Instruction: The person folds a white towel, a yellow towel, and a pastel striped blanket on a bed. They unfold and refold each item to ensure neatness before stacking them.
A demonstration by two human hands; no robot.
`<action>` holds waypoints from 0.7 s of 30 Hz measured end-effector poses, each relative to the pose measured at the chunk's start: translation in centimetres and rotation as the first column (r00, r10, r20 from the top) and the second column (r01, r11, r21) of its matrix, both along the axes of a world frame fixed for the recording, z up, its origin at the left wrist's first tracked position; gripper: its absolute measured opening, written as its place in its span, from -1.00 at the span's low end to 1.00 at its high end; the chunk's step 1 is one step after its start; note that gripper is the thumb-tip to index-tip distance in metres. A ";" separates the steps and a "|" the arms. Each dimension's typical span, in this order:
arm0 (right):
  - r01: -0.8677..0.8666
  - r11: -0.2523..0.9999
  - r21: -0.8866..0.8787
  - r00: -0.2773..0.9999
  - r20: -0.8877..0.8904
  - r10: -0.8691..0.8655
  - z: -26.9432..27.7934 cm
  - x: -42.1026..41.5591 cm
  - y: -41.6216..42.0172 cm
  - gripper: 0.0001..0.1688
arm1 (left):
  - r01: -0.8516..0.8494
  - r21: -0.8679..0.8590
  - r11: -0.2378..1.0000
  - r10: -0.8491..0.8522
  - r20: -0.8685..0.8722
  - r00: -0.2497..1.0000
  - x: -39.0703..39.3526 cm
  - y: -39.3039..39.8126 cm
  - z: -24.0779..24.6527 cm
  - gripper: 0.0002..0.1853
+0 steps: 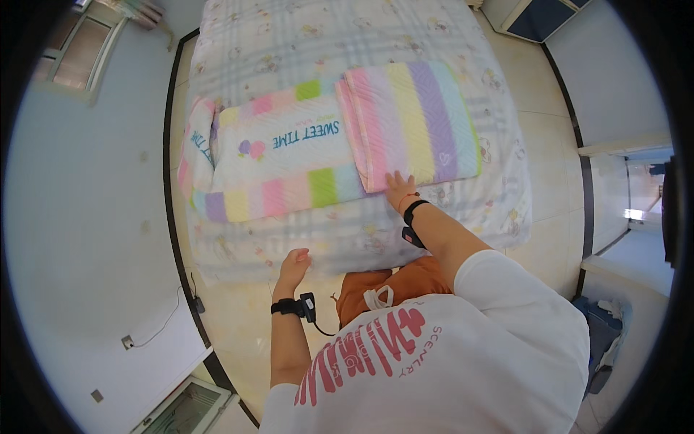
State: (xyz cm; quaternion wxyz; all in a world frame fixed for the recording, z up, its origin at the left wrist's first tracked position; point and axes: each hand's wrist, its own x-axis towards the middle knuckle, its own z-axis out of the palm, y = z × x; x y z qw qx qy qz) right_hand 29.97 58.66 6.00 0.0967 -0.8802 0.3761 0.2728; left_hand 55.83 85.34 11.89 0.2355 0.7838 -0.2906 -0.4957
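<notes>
A quilted, pastel-striped quilt [271, 157] lies across the bed in a long, narrow shape. Its right part is a folded striped section [412, 125] that rests over the white panel with printed lettering. The left end is turned up into a raised fold [196, 144]. My right hand [400, 190] touches the near edge of the folded section, fingers spread on the fabric. Over the bed's near edge hovers my left hand [294, 268], loosely curled, apart from the quilt and with nothing seen in it.
A checked sheet with cartoon prints [374, 32] covers the bed. Tiled floor [553, 157] runs along both sides, between the bed and the walls. A cable [162, 333] hangs from a socket at left. A cabinet [534, 19] stands at the far right.
</notes>
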 end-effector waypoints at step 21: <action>0.998 0.047 0.042 -0.016 0.886 -0.464 1.3 -47.1 -21.0 -0.72 | 0.082 0.047 0.996 -0.091 0.250 0.964 -14.7 -7.5 3.5 -0.63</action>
